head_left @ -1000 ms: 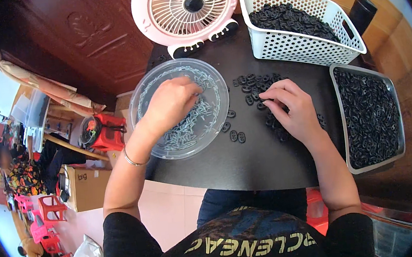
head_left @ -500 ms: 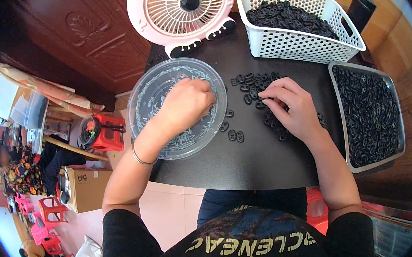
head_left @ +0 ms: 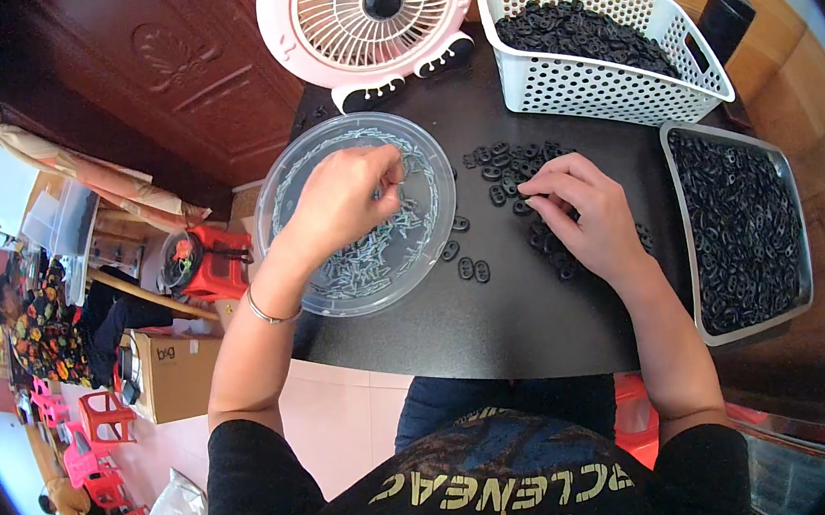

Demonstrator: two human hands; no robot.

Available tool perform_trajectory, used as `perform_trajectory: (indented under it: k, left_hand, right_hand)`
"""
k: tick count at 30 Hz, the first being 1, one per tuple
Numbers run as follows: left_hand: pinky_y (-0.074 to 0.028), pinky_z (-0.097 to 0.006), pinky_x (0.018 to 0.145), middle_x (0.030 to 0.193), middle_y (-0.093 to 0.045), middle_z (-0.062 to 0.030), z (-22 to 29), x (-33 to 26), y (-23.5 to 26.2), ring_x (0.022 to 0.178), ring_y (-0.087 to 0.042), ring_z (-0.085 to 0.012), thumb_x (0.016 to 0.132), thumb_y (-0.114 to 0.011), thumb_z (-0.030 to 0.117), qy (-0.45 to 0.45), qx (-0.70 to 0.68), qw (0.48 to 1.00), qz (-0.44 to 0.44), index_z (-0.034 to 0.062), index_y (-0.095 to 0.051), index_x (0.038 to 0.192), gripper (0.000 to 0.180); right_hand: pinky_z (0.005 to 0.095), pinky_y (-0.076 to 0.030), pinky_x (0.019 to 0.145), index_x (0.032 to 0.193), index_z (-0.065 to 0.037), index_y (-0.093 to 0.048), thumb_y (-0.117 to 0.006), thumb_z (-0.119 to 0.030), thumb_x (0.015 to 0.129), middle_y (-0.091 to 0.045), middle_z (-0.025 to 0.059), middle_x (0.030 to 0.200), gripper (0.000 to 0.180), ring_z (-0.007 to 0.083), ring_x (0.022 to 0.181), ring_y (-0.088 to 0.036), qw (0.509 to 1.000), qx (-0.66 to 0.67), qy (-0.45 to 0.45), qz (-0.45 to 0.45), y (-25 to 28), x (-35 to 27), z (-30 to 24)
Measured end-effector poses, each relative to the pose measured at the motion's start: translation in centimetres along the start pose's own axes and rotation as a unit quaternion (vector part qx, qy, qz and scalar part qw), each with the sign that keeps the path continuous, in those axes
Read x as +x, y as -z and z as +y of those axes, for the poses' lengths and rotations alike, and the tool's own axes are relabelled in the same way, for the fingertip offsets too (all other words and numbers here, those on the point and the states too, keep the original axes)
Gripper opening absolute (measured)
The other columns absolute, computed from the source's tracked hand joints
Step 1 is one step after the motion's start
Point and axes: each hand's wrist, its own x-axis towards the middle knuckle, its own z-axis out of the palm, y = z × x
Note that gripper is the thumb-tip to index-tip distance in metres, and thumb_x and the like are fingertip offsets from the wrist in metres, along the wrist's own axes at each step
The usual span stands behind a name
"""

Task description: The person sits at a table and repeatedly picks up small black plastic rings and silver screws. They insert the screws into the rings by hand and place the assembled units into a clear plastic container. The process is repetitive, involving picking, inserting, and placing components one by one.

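Observation:
Over a round clear plastic tub (head_left: 434,245) hangs my left hand (head_left: 351,194), its fingers curled together. What they hold, if anything, is hidden. Small thin silvery pins (head_left: 361,263) lie scattered and heaped in the tub below it. My right hand (head_left: 583,204) is at the middle of the dark table, thumb and forefinger pinched on a small black oval piece (head_left: 522,207), partly covered by the fingertips. Around that hand are several loose black oval pieces with two holes (head_left: 498,163). A few more (head_left: 474,270) lie between the tub and my right hand.
A white perforated basket (head_left: 606,86) of black pieces stands at the back right, with a metal tray (head_left: 691,258) of them nearer me. A pink fan (head_left: 282,20) stands behind the tub. The dark table's front edge (head_left: 465,375) curves before me. A person (head_left: 43,331) sits far left.
My left hand has shifted slightly left and turned, and the pins in the tub now lie heaped nearer its front. My right hand has stayed in nearly the same place.

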Motion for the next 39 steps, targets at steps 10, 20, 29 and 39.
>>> perform_trajectory:
  k: [10, 20, 29, 39]
  left_hand:
    - [-0.047, -0.034, 0.068, 0.079, -0.061, -0.0121, -0.8, -0.5, 0.2, 0.074, -0.06, -0.0279, 0.069, -0.06, 0.002, -0.009, 0.002, 0.999, 0.048, 0.0023, -0.061, 0.082, 0.013]
    - [-0.045, -0.039, 0.065, 0.075, -0.057, -0.0113, -0.6, -0.5, -0.5, 0.073, -0.056, -0.0307, 0.068, -0.061, 0.004, -0.102, 0.028, 0.993, -0.061, 0.0032, -0.062, 0.078, 0.01]
    - [-0.045, -0.039, 0.061, 0.077, -0.055, -0.0114, -0.7, -0.5, -0.2, 0.071, -0.056, -0.0307, 0.07, -0.058, 0.001, -0.038, 0.061, 0.995, 0.063, 0.0062, -0.059, 0.083, 0.014]
    - [-0.045, -0.037, 0.065, 0.078, -0.055, -0.0094, -0.5, -0.9, -0.3, 0.072, -0.056, -0.0291, 0.067, -0.06, 0.0, -0.052, 0.085, 0.99, 0.102, 0.0058, -0.059, 0.082, 0.016]
  right_hand:
    - [0.0278, -0.047, 0.058, 0.084, -0.006, -0.062, -0.063, -0.004, 0.073, -0.057, 0.0052, 0.083, 0.012, 0.0181, 0.063, -0.059, 1.0, 0.003, -0.02, -0.016, 0.0, 0.0, -0.1]
    - [0.0274, -0.047, 0.057, 0.084, -0.006, -0.063, -0.064, -0.004, 0.073, -0.057, 0.0054, 0.083, 0.012, 0.0177, 0.061, -0.058, 1.0, 0.007, -0.009, -0.014, 0.0, 0.0, -0.2]
    - [0.0278, -0.048, 0.056, 0.084, -0.005, -0.063, -0.064, -0.004, 0.072, -0.057, 0.0061, 0.082, 0.012, 0.0182, 0.061, -0.059, 1.0, 0.001, 0.006, -0.011, -0.1, -0.1, 0.1]
    - [0.0278, -0.047, 0.056, 0.084, -0.006, -0.063, -0.064, -0.004, 0.072, -0.057, 0.0064, 0.081, 0.012, 0.0182, 0.061, -0.059, 1.0, -0.005, -0.002, -0.015, -0.1, 0.0, -0.1]
